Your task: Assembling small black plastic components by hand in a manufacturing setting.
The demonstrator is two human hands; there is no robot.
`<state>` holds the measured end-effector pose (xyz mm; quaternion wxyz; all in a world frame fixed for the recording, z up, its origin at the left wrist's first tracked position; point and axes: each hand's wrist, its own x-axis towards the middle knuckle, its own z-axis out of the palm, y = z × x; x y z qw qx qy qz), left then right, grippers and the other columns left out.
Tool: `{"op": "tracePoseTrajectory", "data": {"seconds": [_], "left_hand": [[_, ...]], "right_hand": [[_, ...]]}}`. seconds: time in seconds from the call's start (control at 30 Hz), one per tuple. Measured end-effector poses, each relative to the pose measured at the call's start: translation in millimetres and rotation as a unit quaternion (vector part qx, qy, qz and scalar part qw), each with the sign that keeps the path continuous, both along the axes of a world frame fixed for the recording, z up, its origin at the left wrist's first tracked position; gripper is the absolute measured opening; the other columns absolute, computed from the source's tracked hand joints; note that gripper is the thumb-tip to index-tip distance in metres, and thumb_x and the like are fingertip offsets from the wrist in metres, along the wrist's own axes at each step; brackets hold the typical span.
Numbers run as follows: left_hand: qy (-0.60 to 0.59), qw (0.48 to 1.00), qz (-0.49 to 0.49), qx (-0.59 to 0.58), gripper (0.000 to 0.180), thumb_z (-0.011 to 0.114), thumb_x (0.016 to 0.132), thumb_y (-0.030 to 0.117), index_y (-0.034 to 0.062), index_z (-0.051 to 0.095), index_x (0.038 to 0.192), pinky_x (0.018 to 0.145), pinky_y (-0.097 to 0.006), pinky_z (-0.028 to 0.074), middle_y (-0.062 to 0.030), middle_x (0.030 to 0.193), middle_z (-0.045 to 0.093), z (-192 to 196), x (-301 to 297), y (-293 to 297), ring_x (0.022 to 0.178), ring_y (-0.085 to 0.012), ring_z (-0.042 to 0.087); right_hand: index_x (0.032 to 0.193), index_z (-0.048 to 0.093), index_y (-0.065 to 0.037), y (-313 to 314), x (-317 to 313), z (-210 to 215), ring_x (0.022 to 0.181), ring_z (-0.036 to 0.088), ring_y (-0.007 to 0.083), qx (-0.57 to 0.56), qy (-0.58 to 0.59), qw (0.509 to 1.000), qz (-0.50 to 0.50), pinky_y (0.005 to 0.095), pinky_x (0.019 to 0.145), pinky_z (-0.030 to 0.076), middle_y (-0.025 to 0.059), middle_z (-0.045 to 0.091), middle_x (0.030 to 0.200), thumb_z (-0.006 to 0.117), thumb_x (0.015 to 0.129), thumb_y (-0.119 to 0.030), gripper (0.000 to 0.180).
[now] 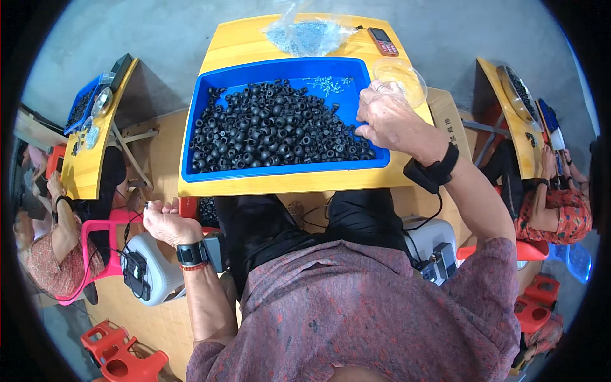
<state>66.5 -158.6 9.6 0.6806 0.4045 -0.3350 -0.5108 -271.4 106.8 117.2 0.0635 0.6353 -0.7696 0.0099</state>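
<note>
Many small black rubber rings fill the blue plastic tray; right hand pinches one there, left hand is closed on something tiny; next needs a careful lift.

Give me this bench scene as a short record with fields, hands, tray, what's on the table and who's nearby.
Left hand: off the table's left edge, pinching a small dark piece.
Right hand: over the tray's right end, fingers curled among the parts; grip hidden.
Tray: blue, heaped with small black ring-shaped parts.
Table: yellow, also bearing a clear bag, a red phone and a clear bowl.
Wrists: black bands with cabled units.
Nearby: seated people at similar tables either side.
</note>
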Motion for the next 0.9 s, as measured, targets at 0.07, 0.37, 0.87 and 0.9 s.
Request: {"op": "tracePoseTrajectory", "data": {"seconds": [0.07,0.37,0.87,0.9], "left_hand": [[-0.045,0.992,-0.002,0.120,0.016,0.055,0.095,0.021,0.0058,0.051,0.090,0.060,-0.028,0.048,-0.0020,0.078,0.049,-22.0,5.8,-14.2,0.061,-0.0121,0.045],[-0.010,0.972,-0.028,0.235,0.016,0.055,0.095,0.015,-0.0009,0.057,0.098,0.071,-0.035,0.057,-0.0116,0.092,0.062,-75.4,8.5,-28.2,0.080,-0.0215,0.062],[-0.125,0.932,-0.309,-0.143,0.012,0.057,0.098,0.010,0.0013,0.059,0.105,0.070,-0.030,0.056,-0.0058,0.083,0.062,54.0,-57.1,100.3,0.070,-0.0140,0.063],[-0.092,0.904,-0.405,-0.100,0.016,0.060,0.097,0.011,0.0003,0.060,0.109,0.072,-0.029,0.056,-0.0073,0.089,0.065,60.3,-60.3,114.7,0.074,-0.0141,0.065]], "right_hand": [[0.077,0.073,-0.008,-2.5,-1.6,-3.3,0.099,0.055,0.0299,0.017,-0.003,1.000,0.006,0.0495,0.090,0.040,0.0111,0.062,0.090,0.074,0.075,-0.021,0.014],[0.077,0.070,-0.007,4.0,-3.7,-14.9,0.103,0.056,0.0272,-0.035,-0.076,0.997,-0.001,0.0575,0.114,0.026,0.0071,0.061,0.084,0.078,0.072,-0.014,0.012],[0.087,0.060,-0.007,16.0,69.4,1.1,0.093,0.064,0.0218,-0.306,-0.143,0.932,0.130,0.0524,0.108,0.038,0.0040,0.063,0.092,0.078,0.075,-0.008,0.022],[0.083,0.061,-0.007,15.7,79.2,4.9,0.094,0.064,0.0213,-0.290,-0.147,0.935,0.144,0.0520,0.108,0.038,0.0051,0.062,0.092,0.078,0.074,-0.009,0.020]]}}
